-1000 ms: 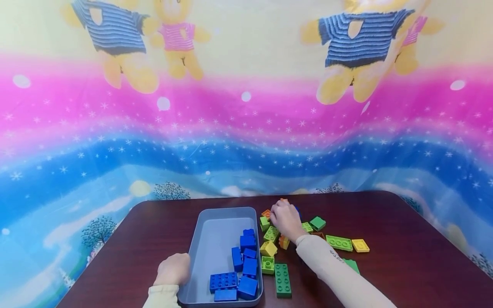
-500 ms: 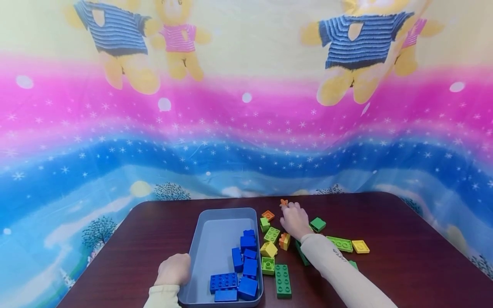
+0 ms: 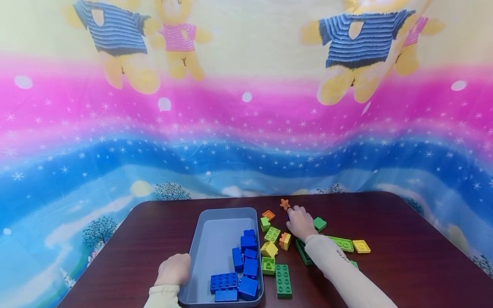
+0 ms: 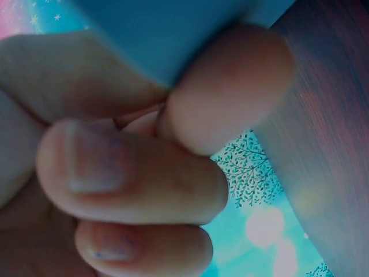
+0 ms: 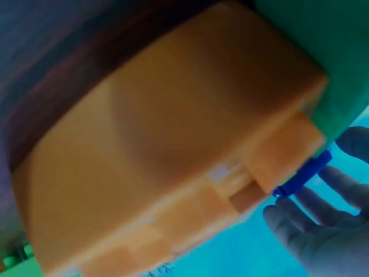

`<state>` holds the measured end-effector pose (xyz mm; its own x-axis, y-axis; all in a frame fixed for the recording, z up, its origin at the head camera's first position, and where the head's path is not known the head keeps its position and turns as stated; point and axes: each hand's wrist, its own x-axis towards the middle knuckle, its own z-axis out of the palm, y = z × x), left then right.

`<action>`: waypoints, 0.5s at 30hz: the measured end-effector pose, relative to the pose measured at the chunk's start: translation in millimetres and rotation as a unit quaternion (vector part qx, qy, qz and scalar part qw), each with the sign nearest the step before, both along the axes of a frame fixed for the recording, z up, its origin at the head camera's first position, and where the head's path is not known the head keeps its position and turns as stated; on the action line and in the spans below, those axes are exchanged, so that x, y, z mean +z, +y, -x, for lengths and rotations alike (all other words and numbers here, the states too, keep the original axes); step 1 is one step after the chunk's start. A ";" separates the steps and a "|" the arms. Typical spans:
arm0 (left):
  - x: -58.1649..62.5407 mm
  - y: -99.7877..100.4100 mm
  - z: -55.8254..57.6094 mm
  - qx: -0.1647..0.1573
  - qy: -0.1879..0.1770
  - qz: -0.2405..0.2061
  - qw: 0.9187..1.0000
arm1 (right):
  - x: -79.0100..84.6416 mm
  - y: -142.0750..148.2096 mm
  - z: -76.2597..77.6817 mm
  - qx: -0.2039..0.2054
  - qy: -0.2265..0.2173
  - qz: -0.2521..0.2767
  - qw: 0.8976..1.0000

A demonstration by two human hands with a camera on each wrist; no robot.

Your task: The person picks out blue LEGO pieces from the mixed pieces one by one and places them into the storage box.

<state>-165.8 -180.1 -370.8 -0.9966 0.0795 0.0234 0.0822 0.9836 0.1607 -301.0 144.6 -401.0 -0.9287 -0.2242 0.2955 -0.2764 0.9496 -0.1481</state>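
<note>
My left hand [image 3: 173, 269] grips the left rim of a grey tray [image 3: 215, 235]. In the left wrist view its thumb and curled fingers [image 4: 150, 179] pinch the tray's edge. Several blue building bricks [image 3: 249, 268] lie along the tray's right side and front. My right hand [image 3: 300, 222] is over the loose bricks at the back right. In the right wrist view a blue brick [image 5: 302, 174] is between its thumb and fingertips; the head view shows only a sliver of blue there. An orange brick [image 5: 173, 133] fills much of the right wrist view.
Right of the tray lie loose bricks: a long green brick [image 3: 283, 281], a lime brick [image 3: 272, 234], a yellow brick [image 3: 268, 249], an orange-and-yellow brick [image 3: 285, 241] and a flat yellow piece [image 3: 361, 246]. An orange flower piece [image 3: 284, 204] sits near the back edge of the dark table [image 3: 131, 248].
My right hand has moved right and slightly nearer, uncovering the orange flower piece and the orange-and-yellow brick. The left hand and the tray have stayed where they were.
</note>
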 end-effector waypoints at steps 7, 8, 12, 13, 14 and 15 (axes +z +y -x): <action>-1.5 -0.5 0.7 0.002 -0.001 0.000 1.000 | -1.3 1.8 -0.7 0.004 0.015 0.005 1.000; -1.6 -0.5 0.6 0.001 -0.001 0.000 1.000 | -1.7 2.0 -0.6 0.004 0.014 0.006 1.000; -1.6 -0.1 0.2 -0.001 -0.001 -0.001 1.000 | -3.3 3.0 0.5 0.003 0.004 0.015 1.000; -1.6 -0.2 0.2 -0.001 0.001 -0.001 1.000 | -3.2 2.9 0.9 0.002 0.002 0.020 1.000; -1.5 -0.3 0.2 -0.001 0.002 -0.002 1.000 | -2.9 2.7 1.2 0.002 -0.001 0.023 1.000; -1.5 -0.3 0.3 0.000 0.003 -0.002 1.000 | -2.5 2.5 1.6 0.002 -0.002 0.027 1.000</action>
<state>-166.1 -180.4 -372.3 -0.9964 0.0798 0.0296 0.0836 0.9828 0.1646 -302.6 147.2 -403.6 -0.9289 -0.2115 0.3041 -0.2791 0.9394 -0.1992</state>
